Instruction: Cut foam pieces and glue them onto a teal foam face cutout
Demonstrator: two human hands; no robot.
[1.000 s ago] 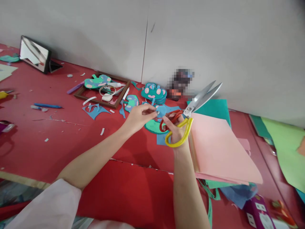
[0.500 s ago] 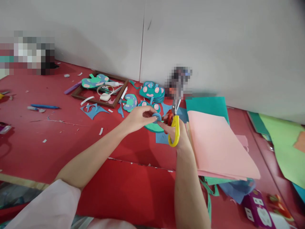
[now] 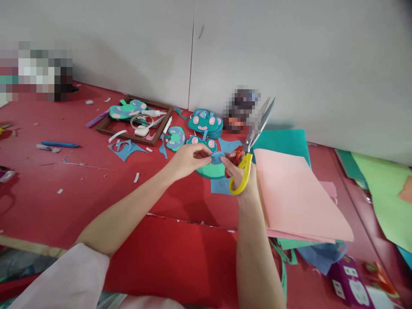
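Note:
A small rounded blue piece (image 3: 217, 157), like felt or foam sheet, is stretched between my two hands. The fingertips of my left hand (image 3: 189, 159) pinch its left edge. The thumb and finger of my right hand (image 3: 249, 182) pinch its right side. Looped on that same hand are scissors (image 3: 248, 161) with yellow and red handles, blades parted and pointing up toward the wall. Just below the blue piece lies a light green rounded shape (image 3: 209, 171) with a darker edge, partly hidden by my fingers. A blue sheet (image 3: 220, 186) rests under it.
Pink sheets (image 3: 296, 193) over teal ones (image 3: 283, 139) lie on the right. Behind my hands are stacked teal cut-outs (image 3: 206, 124) with pink spots. A brown frame (image 3: 131, 136) holds tools and tape. A blue pen (image 3: 60, 144) and scraps lie left; a purple box (image 3: 349, 281) is front right.
My right hand has shifted slightly right and turned, tilting the scissors to the right. The blue piece, folded or edge-on before, now shows its flat face.

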